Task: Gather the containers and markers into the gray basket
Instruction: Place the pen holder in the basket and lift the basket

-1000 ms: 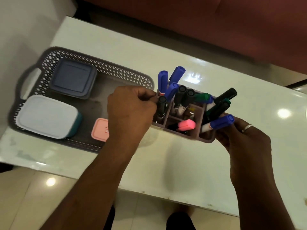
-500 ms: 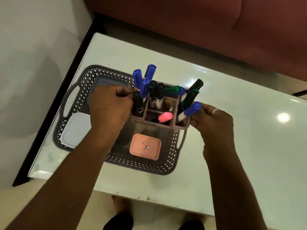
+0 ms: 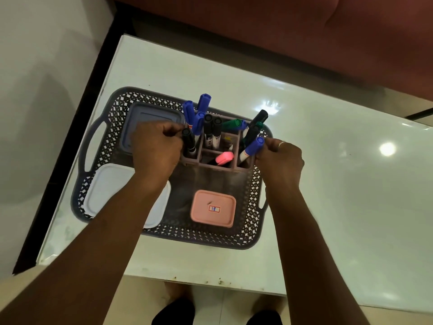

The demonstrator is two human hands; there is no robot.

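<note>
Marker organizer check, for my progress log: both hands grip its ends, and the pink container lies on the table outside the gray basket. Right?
No: the head view shows the pink container inside the gray basket. The left hand and right hand do grip the marker organizer by its ends.

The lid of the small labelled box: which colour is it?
The lid is pink; the head view shows it.

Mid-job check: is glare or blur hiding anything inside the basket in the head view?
Head view: two bright reflections glare on the white table, both outside the gray basket; the label on the pink container reads clearly; the front wall of the marker holder looks smeared.
</note>
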